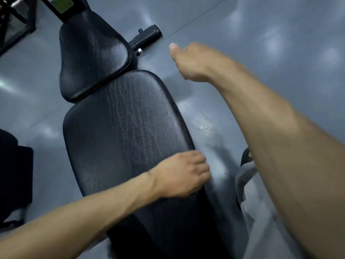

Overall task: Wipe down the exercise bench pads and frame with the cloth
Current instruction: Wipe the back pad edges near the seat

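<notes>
Bench back pad (127,128), black, creased upholstery: gripped at its right edge by the left hand (182,175), whose fingers are curled over the pad's side, out of view past the knuckles. No cloth can be made out in that hand.

Right hand (194,61): held in the air above the floor (261,43), to the right of the bench and clear of it; thumb extended, remaining fingers curled under and hidden, so whether anything is held cannot be told.

Seat pad (93,57): black, glossy, set beyond the back pad and separated from it by a narrow gap.

Frame foot (147,37): black bar with a knob, lying on the floor just beyond the seat pad's right side.

Grey fabric (244,182): seen beneath the right forearm, partly hidden; identity uncertain.

Floor: grey, shiny, with light reflections. No containers are seen.
</notes>
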Motion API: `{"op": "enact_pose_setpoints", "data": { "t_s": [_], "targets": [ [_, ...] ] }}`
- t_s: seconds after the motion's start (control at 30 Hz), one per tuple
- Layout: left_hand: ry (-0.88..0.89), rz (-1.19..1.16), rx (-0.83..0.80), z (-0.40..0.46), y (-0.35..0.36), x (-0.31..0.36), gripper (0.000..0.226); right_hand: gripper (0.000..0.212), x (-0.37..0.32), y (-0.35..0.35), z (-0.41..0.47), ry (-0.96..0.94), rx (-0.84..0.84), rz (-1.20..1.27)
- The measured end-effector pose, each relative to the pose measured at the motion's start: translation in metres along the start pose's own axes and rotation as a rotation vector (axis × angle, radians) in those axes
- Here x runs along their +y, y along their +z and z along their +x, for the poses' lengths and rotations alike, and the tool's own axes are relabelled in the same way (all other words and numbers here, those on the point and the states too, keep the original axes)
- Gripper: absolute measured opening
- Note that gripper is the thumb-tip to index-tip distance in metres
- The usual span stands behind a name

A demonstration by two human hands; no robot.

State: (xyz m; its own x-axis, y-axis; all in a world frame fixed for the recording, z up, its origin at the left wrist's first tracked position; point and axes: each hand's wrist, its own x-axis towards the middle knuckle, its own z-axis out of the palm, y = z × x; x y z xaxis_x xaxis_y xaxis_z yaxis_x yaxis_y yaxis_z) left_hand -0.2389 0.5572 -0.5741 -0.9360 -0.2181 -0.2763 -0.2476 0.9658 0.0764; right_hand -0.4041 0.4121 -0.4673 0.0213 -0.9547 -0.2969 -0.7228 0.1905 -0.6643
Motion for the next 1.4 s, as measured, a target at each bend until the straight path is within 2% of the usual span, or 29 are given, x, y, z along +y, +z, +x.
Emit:
{"op": "enact_pose_setpoints", "data": {
  "t_s": [0.07, 0.1, 0.2, 0.27, 0.37, 0.5, 0.57, 0.63, 0.77, 0.83, 0.87, 0.97, 1.0, 1.07, 1.17, 1.23, 1.33, 1.4],
  "targets": [
    [0.097, 0.015, -0.036, -0.01, 0.005, 0.005, 0.032, 0.066, -0.001, 0.002, -0.005, -0.008, 0.001, -0.017],
    [0.069, 0.049, 0.033, -0.013, 0.002, -0.01, 0.032, 0.066, -0.001, 0.004, -0.008, -0.019, -0.003, -0.026],
    [-0.258, 0.136, 0.295, -0.024, -0.013, -0.064, 0.04, 0.065, -0.003, 0.011, -0.017, -0.066, -0.021, -0.062],
    [-0.475, 0.142, 0.408, -0.03, -0.013, -0.068, 0.049, 0.065, -0.002, 0.015, -0.023, -0.083, -0.032, -0.081],
    [-0.591, 0.141, 0.476, -0.025, 0.017, -0.007, 0.054, 0.069, 0.0, 0.019, -0.026, -0.1, -0.047, -0.091],
    [-0.48, 0.078, 0.419, -0.03, 0.063, 0.098, 0.046, 0.073, -0.003, 0.032, -0.03, -0.135, -0.054, -0.119],
    [-0.484, 0.067, 0.412, -0.037, 0.073, 0.115, 0.048, 0.077, -0.005, 0.042, -0.032, -0.148, -0.078, -0.123],
    [-0.643, 0.065, 0.461, -0.047, 0.074, 0.11, 0.049, 0.083, -0.006, 0.05, -0.035, -0.142, -0.088, -0.125],
    [-1.241, -0.06, 0.642, -0.082, 0.077, 0.093, 0.051, 0.09, -0.005, 0.058, -0.04, -0.161, -0.092, -0.132],
    [-1.374, -0.093, 0.651, -0.085, 0.078, 0.102, 0.054, 0.085, -0.004, 0.059, -0.041, -0.172, -0.102, -0.156],
    [-1.336, -0.081, 0.608, -0.079, 0.078, 0.112, 0.056, 0.082, -0.004, 0.06, -0.041, -0.182, -0.101, -0.164],
    [-1.022, -0.019, 0.458, -0.071, 0.082, 0.135, 0.058, 0.078, -0.008, 0.064, -0.042, -0.212, -0.103, -0.159],
    [-0.998, -0.01, 0.456, -0.081, 0.084, 0.13, 0.058, 0.077, -0.01, 0.066, -0.043, -0.224, -0.109, -0.164],
    [-1.129, -0.048, 0.516, -0.113, 0.092, 0.113, 0.058, 0.076, -0.013, 0.07, -0.044, -0.233, -0.124, -0.183],
    [-1.482, -0.179, 0.633, -0.17, 0.108, 0.09, 0.057, 0.077, -0.015, 0.073, -0.045, -0.242, -0.134, -0.179],
    [-1.603, -0.3, 0.713, -0.189, 0.114, 0.085, 0.057, 0.077, -0.018, 0.075, -0.046, -0.255, -0.129, -0.185],
    [-1.617, -0.306, 0.76, -0.171, 0.112, 0.097, 0.058, 0.075, -0.024, 0.08, -0.049, -0.272, -0.141, -0.197],
    [-1.49, -0.237, 0.695, -0.145, 0.108, 0.122, 0.056, 0.073, -0.028, 0.083, -0.052, -0.29, -0.151, -0.194]
  ]
}}
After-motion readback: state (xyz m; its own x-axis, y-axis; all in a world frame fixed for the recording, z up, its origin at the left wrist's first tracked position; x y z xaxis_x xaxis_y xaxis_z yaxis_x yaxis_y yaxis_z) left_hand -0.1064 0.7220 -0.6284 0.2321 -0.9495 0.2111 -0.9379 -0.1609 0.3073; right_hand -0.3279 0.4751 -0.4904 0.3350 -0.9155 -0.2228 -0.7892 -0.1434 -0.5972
